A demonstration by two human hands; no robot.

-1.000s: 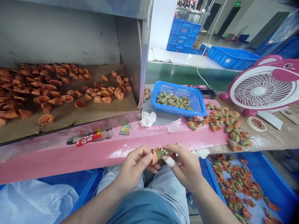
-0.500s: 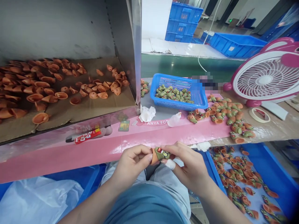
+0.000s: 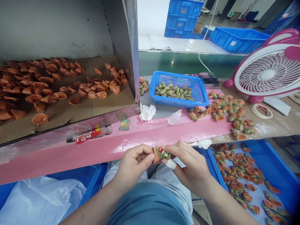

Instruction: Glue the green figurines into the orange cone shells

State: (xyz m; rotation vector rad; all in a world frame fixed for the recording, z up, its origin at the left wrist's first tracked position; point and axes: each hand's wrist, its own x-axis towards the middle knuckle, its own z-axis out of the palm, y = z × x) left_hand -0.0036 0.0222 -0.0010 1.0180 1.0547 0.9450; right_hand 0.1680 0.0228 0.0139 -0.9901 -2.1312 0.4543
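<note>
Over my lap, both hands pinch one small figurine (image 3: 161,153), a green painted head joined to an orange cone-shaped cup. My left hand (image 3: 137,161) grips the orange cup end between thumb and fingers. My right hand (image 3: 189,164), with white tape round its thumb, holds the green end; red, white and yellow details show between the fingers. Beyond them, a blue basket (image 3: 154,98) on the table holds several loose green heads. Joined green-and-orange pieces (image 3: 225,107) lie to its right.
Orange cups (image 3: 39,118) fill a cardboard-lined box at left. A pink fan (image 3: 269,75), tape roll (image 3: 262,111), squeeze bottle (image 3: 174,118), crumpled tissue (image 3: 147,112) and red tube (image 3: 87,136) sit on the table. Below right, a blue crate (image 3: 276,162) holds joined pieces; a white bag (image 3: 44,200) lies lower left.
The camera view has shifted slightly. Both hands keep nearly the same grip on the figurine, with no clear change in its position between them.
</note>
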